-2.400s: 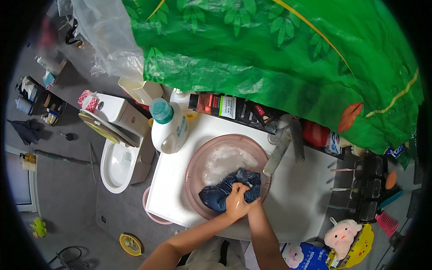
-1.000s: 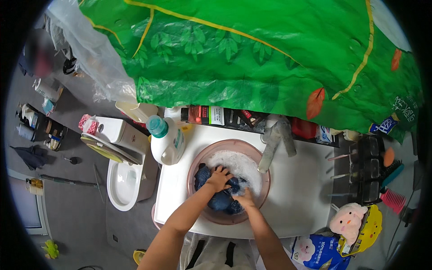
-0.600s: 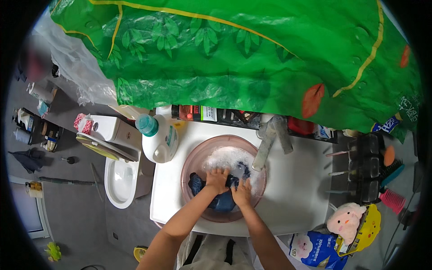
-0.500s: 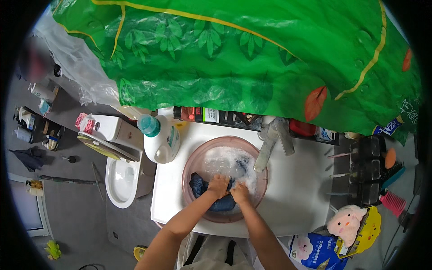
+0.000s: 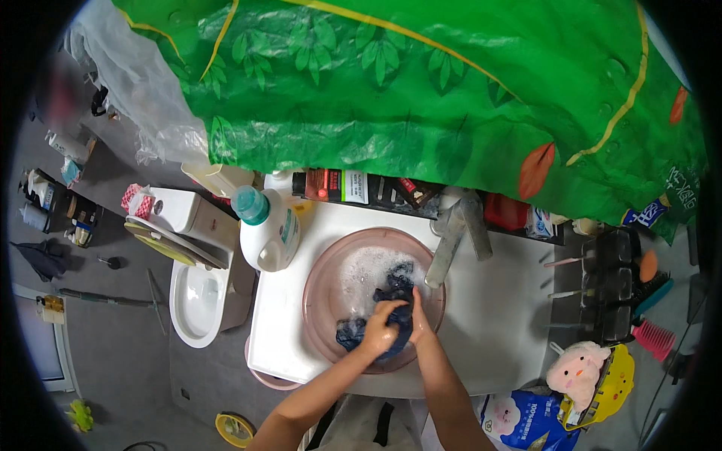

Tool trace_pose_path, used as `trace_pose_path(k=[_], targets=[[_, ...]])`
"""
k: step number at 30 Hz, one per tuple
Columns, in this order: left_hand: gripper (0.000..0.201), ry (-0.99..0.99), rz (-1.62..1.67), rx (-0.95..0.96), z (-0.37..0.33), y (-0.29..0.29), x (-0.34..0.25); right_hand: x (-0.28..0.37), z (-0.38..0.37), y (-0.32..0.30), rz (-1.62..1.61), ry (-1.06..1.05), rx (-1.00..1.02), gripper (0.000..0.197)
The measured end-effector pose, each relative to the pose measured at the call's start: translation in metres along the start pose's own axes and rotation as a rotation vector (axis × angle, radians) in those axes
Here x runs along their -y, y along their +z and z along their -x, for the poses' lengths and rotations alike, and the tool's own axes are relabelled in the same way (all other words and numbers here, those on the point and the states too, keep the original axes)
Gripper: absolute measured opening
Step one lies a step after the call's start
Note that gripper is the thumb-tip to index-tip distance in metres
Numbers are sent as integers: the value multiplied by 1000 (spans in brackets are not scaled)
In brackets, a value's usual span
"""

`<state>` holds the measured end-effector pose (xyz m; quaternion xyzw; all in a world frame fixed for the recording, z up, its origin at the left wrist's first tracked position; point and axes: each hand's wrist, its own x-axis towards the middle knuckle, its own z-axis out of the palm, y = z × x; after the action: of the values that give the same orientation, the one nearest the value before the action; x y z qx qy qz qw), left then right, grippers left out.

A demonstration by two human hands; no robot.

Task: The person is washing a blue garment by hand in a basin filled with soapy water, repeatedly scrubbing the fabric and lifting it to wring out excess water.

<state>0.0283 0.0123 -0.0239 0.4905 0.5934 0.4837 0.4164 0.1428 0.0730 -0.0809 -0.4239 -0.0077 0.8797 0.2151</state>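
A pink translucent basin (image 5: 325, 279) of soapy water sits on the white sink top (image 5: 502, 308). A dark blue cloth (image 5: 397, 295) lies wet in the foam. My left hand (image 5: 379, 334) is closed on a bunched part of the cloth near the basin's front. My right hand (image 5: 416, 325) presses against the same bunch from the right, fingers wrapped on it. Both forearms come up from the lower edge.
A white detergent jug with a teal cap (image 5: 268, 228) stands left of the basin. A metal tap (image 5: 451, 239) hangs over its right rim. Bottles line the back shelf (image 5: 361, 185). A toilet (image 5: 194, 295) is at the left. A green leaf-print sheet (image 5: 421, 90) hangs above.
Both hands have pulled back toward the basin's front with the cloth bunched between them. The view has tilted a little, so the basin sits further right.
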Motion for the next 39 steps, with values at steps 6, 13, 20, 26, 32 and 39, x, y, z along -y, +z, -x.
trace_pose_path(k=[6,13,20,26,32,39], targets=[[32,23,-407,-19,1,7,-39,-26,14,6,-62,-99,48,46],[37,234,-391,-107,2,-11,-13,-31,50,46,-206,-236,130,45],[33,308,-432,-99,28,5,-43,-24,31,19,-242,-97,277,41],[6,184,-75,-177,17,3,-37,-69,4,-29,-58,-427,-61,40],[15,-535,883,-38,26,-22,22,-44,52,42,725,-606,-348,37],[18,-754,380,154,16,-52,-33,-18,73,57,871,-620,-485,75]])
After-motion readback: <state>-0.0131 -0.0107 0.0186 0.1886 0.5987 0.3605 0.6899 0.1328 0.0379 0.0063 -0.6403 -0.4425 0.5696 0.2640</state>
